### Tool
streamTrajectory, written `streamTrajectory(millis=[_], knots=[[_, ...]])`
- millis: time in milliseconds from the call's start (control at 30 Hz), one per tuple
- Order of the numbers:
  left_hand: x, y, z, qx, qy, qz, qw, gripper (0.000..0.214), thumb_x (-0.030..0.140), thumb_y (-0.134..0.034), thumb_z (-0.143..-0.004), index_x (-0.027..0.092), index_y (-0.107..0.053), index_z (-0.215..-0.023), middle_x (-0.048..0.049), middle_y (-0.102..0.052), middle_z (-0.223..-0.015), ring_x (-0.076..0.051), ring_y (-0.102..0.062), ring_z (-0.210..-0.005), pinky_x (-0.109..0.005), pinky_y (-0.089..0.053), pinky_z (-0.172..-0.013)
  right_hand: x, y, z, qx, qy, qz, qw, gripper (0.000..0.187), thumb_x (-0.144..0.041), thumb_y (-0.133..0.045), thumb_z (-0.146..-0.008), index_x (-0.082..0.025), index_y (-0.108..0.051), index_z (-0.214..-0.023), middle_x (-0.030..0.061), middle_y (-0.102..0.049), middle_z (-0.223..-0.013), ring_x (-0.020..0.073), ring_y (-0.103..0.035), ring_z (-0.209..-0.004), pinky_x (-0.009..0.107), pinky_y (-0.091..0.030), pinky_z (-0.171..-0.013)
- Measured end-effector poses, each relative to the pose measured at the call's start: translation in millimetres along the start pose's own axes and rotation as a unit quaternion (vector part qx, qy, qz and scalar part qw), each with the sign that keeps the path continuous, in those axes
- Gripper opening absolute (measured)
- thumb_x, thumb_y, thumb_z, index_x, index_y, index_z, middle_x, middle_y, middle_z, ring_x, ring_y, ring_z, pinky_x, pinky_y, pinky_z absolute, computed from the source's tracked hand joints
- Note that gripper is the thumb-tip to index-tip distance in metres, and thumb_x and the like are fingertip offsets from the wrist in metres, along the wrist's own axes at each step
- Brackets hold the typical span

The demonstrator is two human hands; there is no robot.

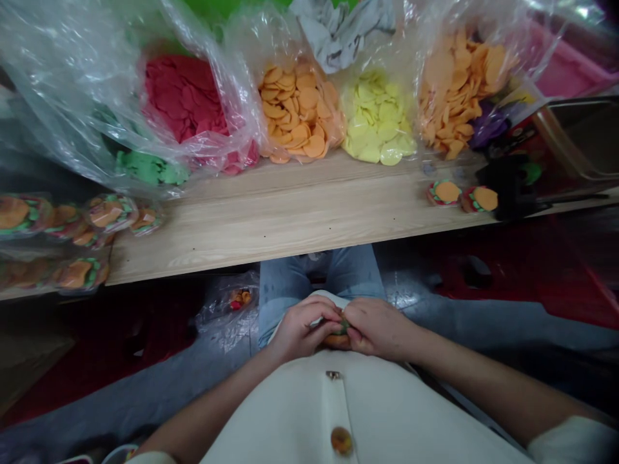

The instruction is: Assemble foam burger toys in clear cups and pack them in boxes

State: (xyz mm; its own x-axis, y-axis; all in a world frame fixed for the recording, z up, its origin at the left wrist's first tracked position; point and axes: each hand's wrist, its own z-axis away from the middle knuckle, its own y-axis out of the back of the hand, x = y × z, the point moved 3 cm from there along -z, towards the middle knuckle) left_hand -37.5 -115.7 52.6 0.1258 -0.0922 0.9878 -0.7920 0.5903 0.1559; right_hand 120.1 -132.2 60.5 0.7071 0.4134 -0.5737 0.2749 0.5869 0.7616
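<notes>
Low in front of my belly, over my lap, both hands close around a small toy burger [337, 340] with an orange-brown bun and a bit of green in it. My left hand [304, 325] pinches it from the left with bent fingers. From the right, my right hand [380, 327] grips it between thumb and curled fingers. The fingers cover much of the burger, so its upper side is mostly hidden. Two similar toy burgers, one [443, 192] beside another [480, 199], lie on the right part of the wooden table [290, 219].
Plastic bags along the back hold red pieces [184, 96], orange pieces [294, 109], yellow pieces [380, 119] and more orange pieces [459, 84]. Green pieces [149, 169] lie at left. Several wrapped burgers [109, 212] sit at the left end. A black object [515, 187] stands at right.
</notes>
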Motion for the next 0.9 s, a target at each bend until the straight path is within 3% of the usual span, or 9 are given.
streamTrajectory(millis=[233, 333, 433, 533, 633, 800, 900], knots=[[3, -2.7, -1, -0.055, 0.001, -0.019, 0.998, 0.015, 0.020, -0.051, -0.083, 0.019, -0.062, -0.094, -0.0082, -0.063, -0.095, -0.017, -0.058, -0.093, -0.027, -0.045, -0.083, -2, -2, 2, 0.013, 0.017, 0.006, 1.000, 0.010, -0.020, -0.045, -0.078, -0.016, -0.054, -0.080, 0.0052, -0.060, -0.073, 0.0165, -0.052, -0.069, 0.027, -0.030, -0.060], [-4, -3.8, -1, -0.017, 0.029, 0.009, 0.999, 0.015, 0.021, -0.052, -0.083, 0.018, -0.062, -0.093, -0.0075, -0.064, -0.094, -0.016, -0.059, -0.090, -0.027, -0.045, -0.082, -1, 4, -1, 0.016, -0.021, 0.013, 1.000, 0.009, -0.021, -0.046, -0.078, -0.016, -0.054, -0.077, 0.0049, -0.059, -0.071, 0.0162, -0.052, -0.066, 0.027, -0.029, -0.057], [-7, -4.5, 0, 0.016, 0.025, 0.018, 0.999, 0.012, 0.021, -0.055, -0.081, 0.018, -0.063, -0.090, -0.0073, -0.065, -0.091, -0.016, -0.060, -0.087, -0.027, -0.046, -0.080, -1, 7, -2, 0.008, -0.012, 0.012, 1.000, 0.010, -0.023, -0.047, -0.079, -0.017, -0.054, -0.076, 0.0038, -0.059, -0.070, 0.0157, -0.053, -0.064, 0.027, -0.028, -0.057], [-4, -6.3, 0, -0.012, -0.008, -0.021, 1.000, 0.015, 0.019, -0.054, -0.081, 0.018, -0.064, -0.093, -0.0078, -0.065, -0.094, -0.017, -0.060, -0.091, -0.027, -0.045, -0.082, -1, 4, 0, 0.008, 0.008, 0.019, 1.000, 0.009, -0.022, -0.047, -0.077, -0.017, -0.055, -0.077, 0.0036, -0.060, -0.069, 0.0152, -0.052, -0.063, 0.027, -0.028, -0.056], [0, -7.3, -1, -0.039, -0.016, -0.040, 0.998, 0.017, 0.018, -0.051, -0.083, 0.018, -0.063, -0.095, -0.0081, -0.065, -0.095, -0.016, -0.059, -0.092, -0.026, -0.044, -0.082, 0, -3, 4, 0.020, -0.020, 0.025, 0.999, 0.008, -0.021, -0.048, -0.074, -0.017, -0.054, -0.073, 0.0045, -0.060, -0.068, 0.0155, -0.052, -0.062, 0.027, -0.027, -0.055], [0, -8.2, -6, -0.077, 0.043, -0.006, 0.996, 0.016, 0.022, -0.050, -0.084, 0.019, -0.064, -0.090, -0.0063, -0.065, -0.092, -0.015, -0.059, -0.088, -0.025, -0.043, -0.080, 1, -11, 8, 0.034, -0.062, -0.021, 0.997, 0.006, -0.020, -0.048, -0.073, -0.018, -0.053, -0.069, 0.0038, -0.059, -0.065, 0.0147, -0.049, -0.061, 0.026, -0.028, -0.056], [-5, -4.9, -9, -0.037, 0.108, 0.075, 0.991, 0.012, 0.027, -0.059, -0.079, 0.018, -0.066, -0.082, -0.0055, -0.065, -0.087, -0.016, -0.058, -0.085, -0.026, -0.042, -0.080, 3, -8, 4, 0.032, -0.062, -0.073, 0.995, 0.006, -0.019, -0.047, -0.075, -0.018, -0.051, -0.071, 0.0020, -0.057, -0.067, 0.0131, -0.047, -0.062, 0.025, -0.029, -0.057]])
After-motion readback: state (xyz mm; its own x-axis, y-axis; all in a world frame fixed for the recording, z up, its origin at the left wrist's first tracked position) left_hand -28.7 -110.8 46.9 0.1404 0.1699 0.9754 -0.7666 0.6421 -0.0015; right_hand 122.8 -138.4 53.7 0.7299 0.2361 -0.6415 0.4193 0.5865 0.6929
